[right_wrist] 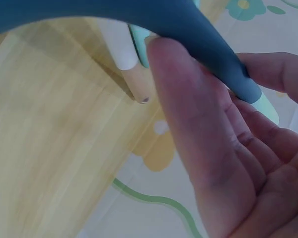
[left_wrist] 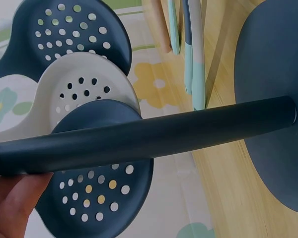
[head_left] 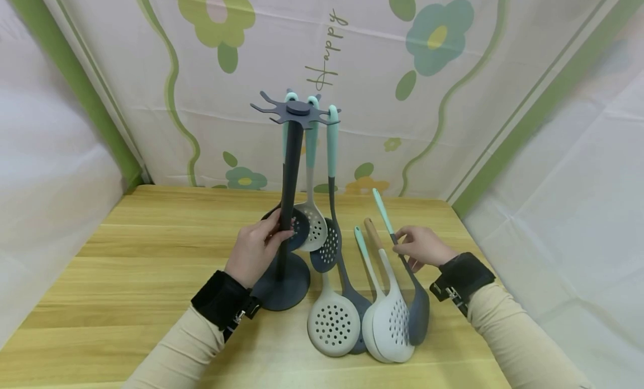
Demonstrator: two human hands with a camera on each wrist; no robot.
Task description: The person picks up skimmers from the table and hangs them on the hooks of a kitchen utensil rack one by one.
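My left hand (head_left: 255,250) grips the dark upright pole (left_wrist: 198,128) of a utensil stand (head_left: 280,291) between thumb and fingers. Three perforated skimmers hang from the stand's hooked top (head_left: 297,110): a pale one (head_left: 313,226) between a dark one (head_left: 301,231) and another dark one (head_left: 327,249). To the right, my right hand (head_left: 422,246) pinches a dark, round-headed kitchen utensil (head_left: 419,316) just below its mint handle end (head_left: 382,210). Its rounded head points toward me and overlaps the utensils beside it. In the right wrist view, thumb and fingers close around the dark shaft (right_wrist: 208,42).
Several utensils lie on the wooden table (head_left: 126,277) between my hands: a pale skimmer (head_left: 334,325), a dark perforated utensil (head_left: 358,308) partly under it, a pale mint-handled utensil (head_left: 369,333), and a pale perforated one (head_left: 394,322) with a wooden handle. A floral curtain (head_left: 216,126) stands behind.
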